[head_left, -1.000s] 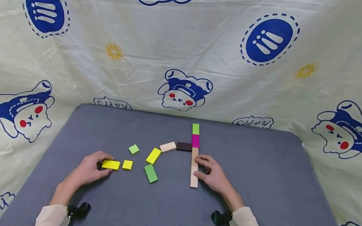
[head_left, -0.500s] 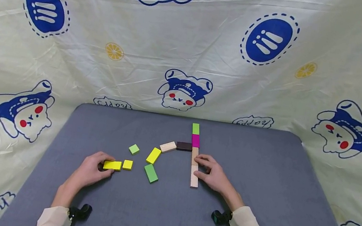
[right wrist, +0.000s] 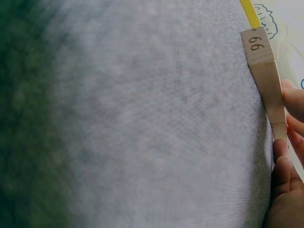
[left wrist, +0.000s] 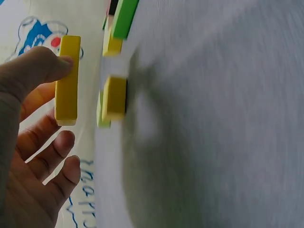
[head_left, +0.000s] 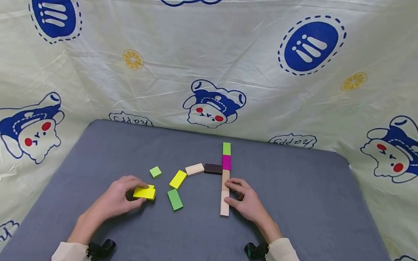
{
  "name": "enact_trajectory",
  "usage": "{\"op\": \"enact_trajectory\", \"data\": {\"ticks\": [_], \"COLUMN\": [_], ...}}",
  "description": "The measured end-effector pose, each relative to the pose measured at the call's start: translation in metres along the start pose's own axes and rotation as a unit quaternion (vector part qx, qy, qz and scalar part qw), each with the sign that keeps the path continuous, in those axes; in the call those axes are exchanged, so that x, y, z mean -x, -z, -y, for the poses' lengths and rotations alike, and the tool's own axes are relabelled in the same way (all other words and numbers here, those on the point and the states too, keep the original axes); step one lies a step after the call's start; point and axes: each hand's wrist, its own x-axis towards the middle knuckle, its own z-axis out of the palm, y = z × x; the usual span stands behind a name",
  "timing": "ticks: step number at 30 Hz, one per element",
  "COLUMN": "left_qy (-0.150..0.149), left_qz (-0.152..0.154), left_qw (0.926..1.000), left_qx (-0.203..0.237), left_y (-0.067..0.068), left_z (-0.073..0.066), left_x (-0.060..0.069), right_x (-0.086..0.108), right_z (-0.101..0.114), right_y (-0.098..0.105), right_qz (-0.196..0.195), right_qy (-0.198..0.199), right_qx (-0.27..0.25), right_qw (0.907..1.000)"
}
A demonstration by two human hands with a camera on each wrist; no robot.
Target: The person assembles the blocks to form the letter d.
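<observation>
My left hand (head_left: 120, 197) pinches a yellow block (head_left: 144, 194) between thumb and fingers. In the left wrist view this yellow block (left wrist: 68, 90) is off the table, above a short yellow block (left wrist: 115, 99) that lies on the cloth. In the head view the held block partly covers that short one. My right hand (head_left: 245, 202) rests at the right side of two pale wooden blocks laid end to end, a far one (head_left: 224, 179) and a near one (head_left: 224, 207). Thumb and fingertips touch their side. The near wooden block (right wrist: 264, 52) bears a printed number in the right wrist view.
Beyond the wooden blocks, a magenta block (head_left: 226, 162) and a light green block (head_left: 226, 148) continue the row. A dark block (head_left: 213, 169), whitish block (head_left: 195, 169), yellow block (head_left: 178, 179) and green block (head_left: 175, 200) curve leftward. A small green block (head_left: 155, 172) lies apart.
My left hand has moved right with the yellow block, from left of the short yellow block to over it. My right hand stays in place against the wooden blocks.
</observation>
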Motion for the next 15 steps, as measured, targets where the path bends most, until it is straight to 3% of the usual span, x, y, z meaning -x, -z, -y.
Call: {"op": "enact_trajectory", "data": {"ticks": [7,15], "left_qy": [-0.016,-0.04], "left_qz": [0.032,0.056], "left_qw": [0.9993,0.9976], "left_qx": [0.007,-0.004], "left_y": [-0.01,-0.031], "left_z": [-0.023,-0.041], "left_x": [-0.007,-0.015], "right_x": [0.0,0.0], "right_z": [0.001,0.003], "right_y": [0.0,0.001], "right_qz": [0.002,0.003], "right_qy": [-0.002,-0.007], "right_qx": [0.0,0.0], "right_qw": [1.0,1.0]}}
